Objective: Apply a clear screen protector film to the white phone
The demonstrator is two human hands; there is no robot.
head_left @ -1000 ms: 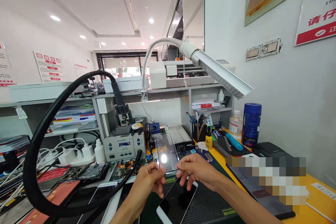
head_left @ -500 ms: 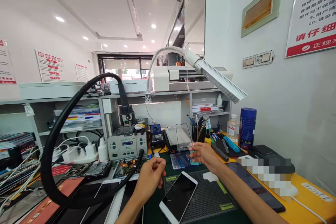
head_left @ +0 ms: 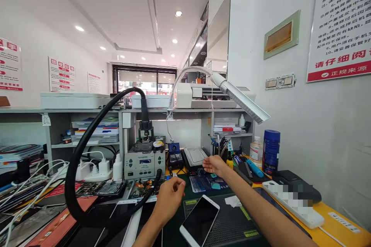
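Observation:
My right hand [head_left: 213, 164] reaches to the flat white-topped plate unit [head_left: 188, 170] at the back of the bench. Its fingers are pinched at the near right edge of a thin clear sheet with a black border [head_left: 199, 160], which lies flat on or just over the plate; I cannot tell which. My left hand [head_left: 171, 195] hovers above the bench, fingers curled and thumb against the index finger; whatever it may hold is hidden. Between my forearms a white smartphone [head_left: 200, 219] with a dark screen rests face up, slanted, on a black perforated mat [head_left: 228, 224].
A thick black hose [head_left: 71, 177] arches on the left from a grey rework station [head_left: 143, 165]. A white scrap [head_left: 233, 201] lies on the mat. To the right are a pen holder [head_left: 218, 148], a blue can [head_left: 271, 152] and a white power strip [head_left: 292, 204].
My right hand has moved slightly left and brought the clear sheet from upright down flat at the plate. My left hand stays curled. The camera view has tilted up and shifted left.

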